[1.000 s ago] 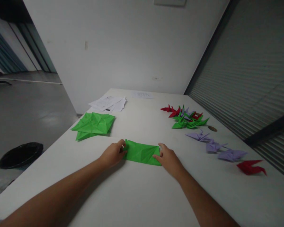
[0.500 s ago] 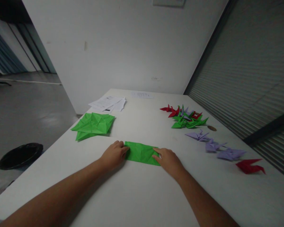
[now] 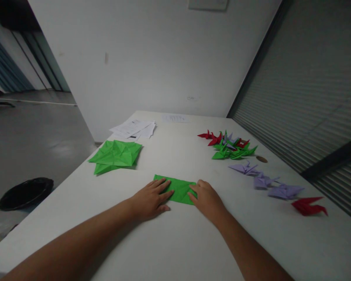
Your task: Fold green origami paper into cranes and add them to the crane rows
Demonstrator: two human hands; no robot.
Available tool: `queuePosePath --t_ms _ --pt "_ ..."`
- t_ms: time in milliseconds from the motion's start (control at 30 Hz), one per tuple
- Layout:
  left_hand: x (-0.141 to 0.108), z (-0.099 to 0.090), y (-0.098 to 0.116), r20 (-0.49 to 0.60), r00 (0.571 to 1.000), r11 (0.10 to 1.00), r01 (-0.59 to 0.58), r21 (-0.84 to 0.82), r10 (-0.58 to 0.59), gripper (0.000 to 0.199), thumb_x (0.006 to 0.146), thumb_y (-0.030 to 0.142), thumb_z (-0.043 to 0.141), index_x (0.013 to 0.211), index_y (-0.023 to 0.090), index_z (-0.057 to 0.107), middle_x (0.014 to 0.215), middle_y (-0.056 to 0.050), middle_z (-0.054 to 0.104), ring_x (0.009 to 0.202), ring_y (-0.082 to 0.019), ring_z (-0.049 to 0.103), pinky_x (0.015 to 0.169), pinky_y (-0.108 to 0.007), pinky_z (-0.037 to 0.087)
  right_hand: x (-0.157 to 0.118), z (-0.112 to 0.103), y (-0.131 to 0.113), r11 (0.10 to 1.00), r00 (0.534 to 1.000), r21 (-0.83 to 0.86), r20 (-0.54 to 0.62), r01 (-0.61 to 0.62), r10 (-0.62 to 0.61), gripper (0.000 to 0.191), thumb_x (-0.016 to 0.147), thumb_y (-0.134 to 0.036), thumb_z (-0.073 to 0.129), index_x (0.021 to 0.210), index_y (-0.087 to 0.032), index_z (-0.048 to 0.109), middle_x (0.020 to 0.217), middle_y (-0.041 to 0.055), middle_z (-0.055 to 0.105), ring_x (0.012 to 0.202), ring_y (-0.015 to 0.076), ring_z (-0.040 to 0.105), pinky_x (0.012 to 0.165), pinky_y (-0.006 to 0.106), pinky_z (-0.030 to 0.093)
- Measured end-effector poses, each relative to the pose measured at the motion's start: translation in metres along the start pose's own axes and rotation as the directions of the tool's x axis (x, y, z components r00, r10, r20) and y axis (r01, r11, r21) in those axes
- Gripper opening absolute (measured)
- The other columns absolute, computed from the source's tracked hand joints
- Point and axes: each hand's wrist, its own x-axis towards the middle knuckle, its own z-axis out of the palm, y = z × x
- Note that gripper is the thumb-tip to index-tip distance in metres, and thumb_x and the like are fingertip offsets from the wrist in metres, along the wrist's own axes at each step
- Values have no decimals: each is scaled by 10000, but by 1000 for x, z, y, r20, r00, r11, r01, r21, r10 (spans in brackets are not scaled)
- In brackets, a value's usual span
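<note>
A green paper folded to a rectangle (image 3: 179, 190) lies on the white table (image 3: 175, 242) in front of me. My left hand (image 3: 153, 199) rests flat over its left part, fingers spread. At the right end, my right hand (image 3: 206, 197) grips the paper, thumb and fingertips on its edge. Creased green sheets (image 3: 116, 154) lie in a stack at the left.
Folded paper cranes in green, red and purple form a pile (image 3: 232, 146) at the back right. Purple cranes (image 3: 285, 191) and a red crane (image 3: 308, 206) run along the right side. White printed papers (image 3: 133, 128) lie at the back left; a black-lined bin (image 3: 26, 193) stands beyond the left edge.
My left hand has let go of the paper's left edge, opened, and moved onto its surface. My right hand stays at the right end, its fingers slightly shifted.
</note>
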Motion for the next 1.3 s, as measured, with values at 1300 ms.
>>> queuePosePath --t_ms 1300 --pt "-25 -7 -46 64 987 986 154 -60 -150 668 1011 585 476 1566 216 434 1649 -230 335 1541 -398 301 1210 -595 325 -6 16 37 973 973 163 138 162 -185 654 1029 -523 482 1570 -158 440 1643 187 378 1547 344 309 1255 567 265"
